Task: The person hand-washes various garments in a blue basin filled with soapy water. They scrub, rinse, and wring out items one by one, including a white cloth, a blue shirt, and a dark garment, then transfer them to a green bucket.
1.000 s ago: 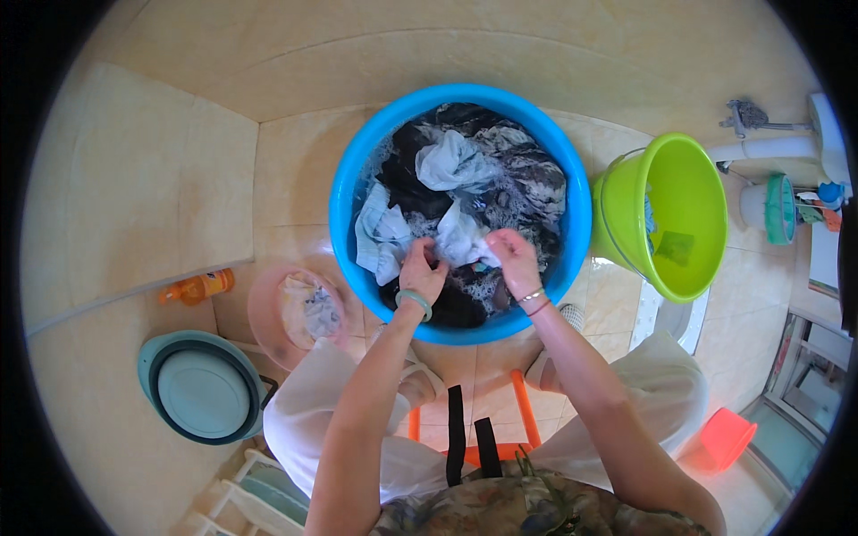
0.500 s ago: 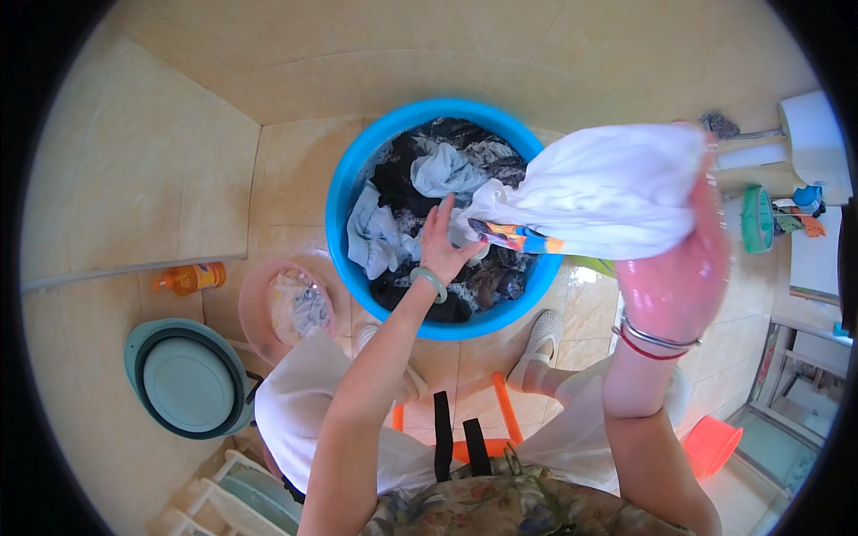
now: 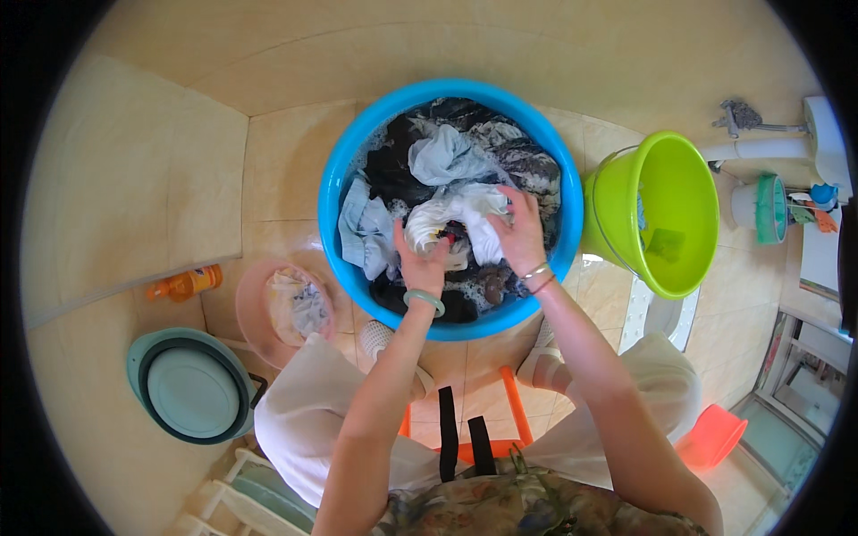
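A white garment [image 3: 483,211] with a bit of colourful print lies bunched over the wet laundry in the large blue tub [image 3: 328,214]. My left hand [image 3: 421,267], wearing a pale green bangle, closes on its left end. At the other end, my right hand [image 3: 522,234] grips the cloth between thumb and fingers. Around it in the sudsy water are a pale blue piece of cloth [image 3: 365,234], a light grey-blue one [image 3: 444,154] and dark clothes [image 3: 393,174]. Folds hide some of my fingertips.
Right of the tub stands a lime-green bucket [image 3: 693,196] with a little cloth inside. A pink basin [image 3: 253,313] of light cloths, an orange bottle [image 3: 185,282] and grey-green basins [image 3: 188,386] are at left. An orange-red bucket [image 3: 712,438] sits at lower right.
My right hand has brought the raised white garment down and left into the tub, where it is now bunched between both hands. The lime-green bucket has come into full view.
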`<state>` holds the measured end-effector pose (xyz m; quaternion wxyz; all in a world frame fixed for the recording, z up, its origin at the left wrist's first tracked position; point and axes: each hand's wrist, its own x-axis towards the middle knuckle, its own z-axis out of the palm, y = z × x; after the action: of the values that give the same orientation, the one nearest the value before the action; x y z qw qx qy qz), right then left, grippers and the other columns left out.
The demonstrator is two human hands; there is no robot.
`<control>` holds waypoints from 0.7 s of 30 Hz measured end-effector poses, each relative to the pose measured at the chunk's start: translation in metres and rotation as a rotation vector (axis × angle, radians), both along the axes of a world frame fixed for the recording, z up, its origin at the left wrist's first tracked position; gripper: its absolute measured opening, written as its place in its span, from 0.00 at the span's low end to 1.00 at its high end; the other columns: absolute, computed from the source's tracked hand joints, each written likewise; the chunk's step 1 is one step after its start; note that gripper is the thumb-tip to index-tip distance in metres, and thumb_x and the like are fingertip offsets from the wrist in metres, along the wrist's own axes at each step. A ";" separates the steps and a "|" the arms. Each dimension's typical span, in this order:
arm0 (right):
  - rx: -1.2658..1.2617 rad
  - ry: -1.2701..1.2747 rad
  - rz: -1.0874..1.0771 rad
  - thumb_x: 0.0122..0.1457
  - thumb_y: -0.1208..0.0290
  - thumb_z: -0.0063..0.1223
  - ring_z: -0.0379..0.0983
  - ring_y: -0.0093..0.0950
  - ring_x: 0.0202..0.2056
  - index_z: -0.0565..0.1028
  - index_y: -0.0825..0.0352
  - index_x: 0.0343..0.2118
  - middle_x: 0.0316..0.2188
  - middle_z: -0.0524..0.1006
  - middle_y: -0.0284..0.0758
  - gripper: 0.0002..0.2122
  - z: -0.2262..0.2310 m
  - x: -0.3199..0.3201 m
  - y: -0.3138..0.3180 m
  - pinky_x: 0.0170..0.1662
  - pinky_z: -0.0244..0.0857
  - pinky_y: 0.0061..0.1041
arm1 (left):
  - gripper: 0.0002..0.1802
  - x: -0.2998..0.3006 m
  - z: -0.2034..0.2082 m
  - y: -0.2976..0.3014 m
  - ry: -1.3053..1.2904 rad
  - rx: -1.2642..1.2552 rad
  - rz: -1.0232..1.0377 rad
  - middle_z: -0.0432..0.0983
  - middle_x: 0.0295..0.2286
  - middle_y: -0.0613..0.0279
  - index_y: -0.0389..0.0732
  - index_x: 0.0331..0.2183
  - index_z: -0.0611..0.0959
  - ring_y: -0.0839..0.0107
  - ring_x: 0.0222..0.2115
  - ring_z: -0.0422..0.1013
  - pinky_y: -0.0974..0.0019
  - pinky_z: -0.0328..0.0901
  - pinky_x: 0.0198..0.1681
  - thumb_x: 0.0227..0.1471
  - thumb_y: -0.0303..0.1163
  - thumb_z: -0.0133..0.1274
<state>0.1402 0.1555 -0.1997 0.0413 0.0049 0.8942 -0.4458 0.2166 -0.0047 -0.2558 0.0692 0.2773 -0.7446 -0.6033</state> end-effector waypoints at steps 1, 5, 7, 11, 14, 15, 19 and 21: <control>0.087 0.080 0.040 0.50 0.71 0.61 0.64 0.46 0.50 0.67 0.57 0.54 0.54 0.64 0.47 0.26 -0.011 0.003 -0.008 0.54 0.60 0.38 | 0.51 -0.002 0.008 0.001 0.013 -0.217 -0.097 0.63 0.50 0.42 0.40 0.62 0.51 0.50 0.46 0.67 0.60 0.63 0.51 0.42 0.26 0.64; 0.492 0.128 0.320 0.54 0.61 0.57 0.56 0.51 0.57 0.59 0.51 0.62 0.62 0.55 0.46 0.31 -0.050 0.016 -0.036 0.58 0.53 0.48 | 0.50 -0.012 0.015 0.005 -0.175 -0.362 -0.227 0.61 0.48 0.35 0.52 0.64 0.50 0.40 0.46 0.65 0.53 0.62 0.51 0.45 0.19 0.56; 0.574 0.071 0.346 0.56 0.59 0.55 0.55 0.51 0.58 0.58 0.51 0.62 0.62 0.54 0.46 0.31 -0.064 0.019 -0.043 0.58 0.52 0.49 | 0.50 -0.019 0.008 -0.004 -0.266 -0.337 -0.273 0.61 0.45 0.34 0.55 0.64 0.50 0.36 0.46 0.64 0.49 0.61 0.49 0.44 0.12 0.47; 0.505 0.131 0.348 0.57 0.58 0.52 0.55 0.51 0.58 0.57 0.52 0.62 0.62 0.54 0.46 0.30 -0.126 0.011 -0.033 0.58 0.51 0.50 | 0.48 -0.033 -0.024 -0.002 -0.371 -0.399 -0.389 0.65 0.45 0.31 0.58 0.64 0.50 0.35 0.47 0.65 0.50 0.63 0.49 0.46 0.13 0.44; 0.531 -0.121 0.363 0.55 0.65 0.53 0.61 0.44 0.55 0.62 0.59 0.60 0.54 0.66 0.44 0.27 -0.139 -0.004 -0.047 0.57 0.55 0.43 | 0.44 -0.038 -0.032 -0.006 -0.419 -0.437 -0.446 0.66 0.48 0.31 0.53 0.64 0.54 0.38 0.47 0.66 0.49 0.62 0.51 0.47 0.15 0.42; 0.458 -0.340 0.396 0.55 0.66 0.52 0.63 0.44 0.54 0.63 0.60 0.59 0.53 0.68 0.45 0.26 -0.130 -0.016 -0.068 0.56 0.57 0.40 | 0.42 -0.033 -0.039 -0.019 -0.492 -0.440 -0.469 0.65 0.49 0.33 0.51 0.63 0.55 0.39 0.47 0.66 0.49 0.62 0.51 0.47 0.17 0.44; 0.070 -0.060 0.237 0.54 0.73 0.51 0.70 0.42 0.47 0.71 0.64 0.52 0.47 0.73 0.47 0.19 -0.183 -0.010 -0.029 0.52 0.64 0.35 | 0.33 -0.058 -0.074 -0.005 -0.531 -0.268 -0.597 0.67 0.50 0.42 0.45 0.60 0.61 0.46 0.47 0.67 0.52 0.63 0.50 0.51 0.29 0.47; 0.104 0.203 0.321 0.54 0.74 0.52 0.70 0.44 0.45 0.73 0.64 0.47 0.44 0.74 0.46 0.15 -0.189 -0.017 0.000 0.48 0.67 0.35 | 0.27 -0.071 -0.073 0.007 -0.364 0.148 -0.494 0.70 0.49 0.48 0.44 0.56 0.66 0.53 0.47 0.68 0.54 0.64 0.50 0.55 0.35 0.46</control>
<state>0.1235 0.1551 -0.3883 0.0209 -0.1807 0.9048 -0.3851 0.1460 0.0022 -0.3289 -0.2343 0.1958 -0.7435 -0.5949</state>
